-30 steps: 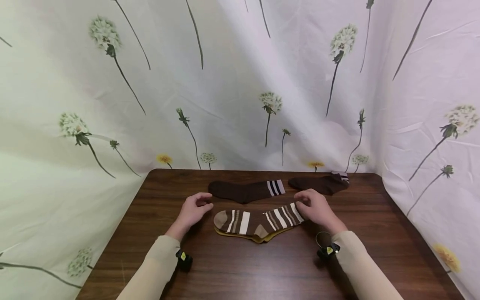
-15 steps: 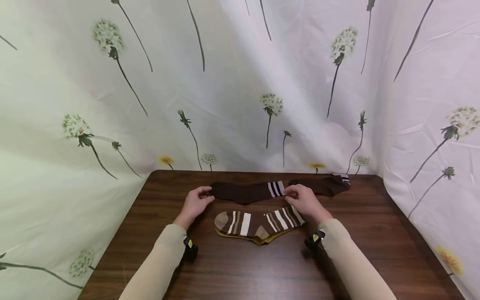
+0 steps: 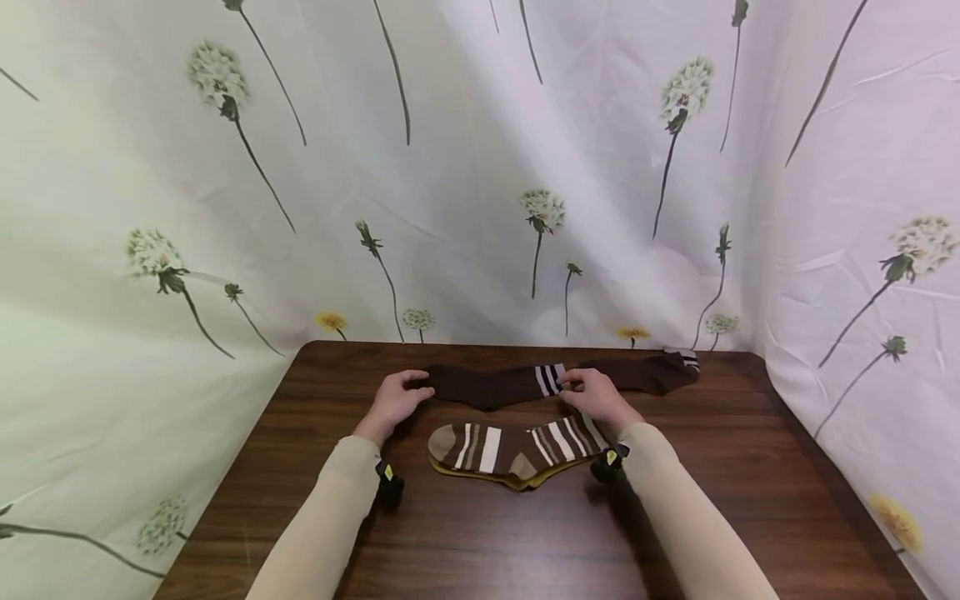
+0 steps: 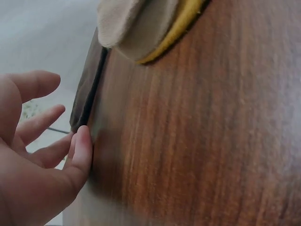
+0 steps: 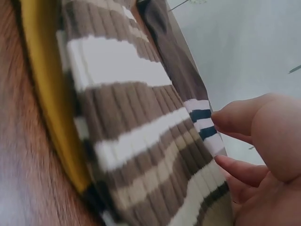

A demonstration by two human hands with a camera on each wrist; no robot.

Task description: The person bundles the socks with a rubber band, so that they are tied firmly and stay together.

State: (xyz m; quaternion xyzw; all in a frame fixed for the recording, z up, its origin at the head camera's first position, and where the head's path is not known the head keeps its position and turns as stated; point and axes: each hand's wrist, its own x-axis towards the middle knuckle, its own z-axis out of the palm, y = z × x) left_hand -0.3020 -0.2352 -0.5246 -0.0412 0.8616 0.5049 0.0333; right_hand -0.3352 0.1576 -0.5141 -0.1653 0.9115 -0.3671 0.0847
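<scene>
A dark brown sock (image 3: pixel 480 387) with a pale, black-striped cuff lies flat at the back of the table. At its toe end, my left hand (image 3: pixel 395 402) pinches the edge between thumb and fingers; the left wrist view shows those fingertips (image 4: pixel 83 134) right at the toe. My right hand (image 3: pixel 598 397) takes the striped cuff between thumb and finger, hiding its end. In the right wrist view the cuff (image 5: pixel 203 117) sits at these fingertips. Nearer the person lies a brown sock with white and tan stripes (image 3: pixel 491 450), over a mustard-yellow layer (image 3: pixel 517 484).
A second dark brown sock (image 3: pixel 648 375), its striped cuff folded over, lies at the back right, just beyond the right hand. The wooden table (image 3: pixel 495 550) ends at a white curtain (image 3: pixel 465 167) printed with dandelions.
Both hands have moved in to the dark brown sock. The right hand has come left from beside the striped sock's cuff to the dark sock's cuff; the left has reached the toe.
</scene>
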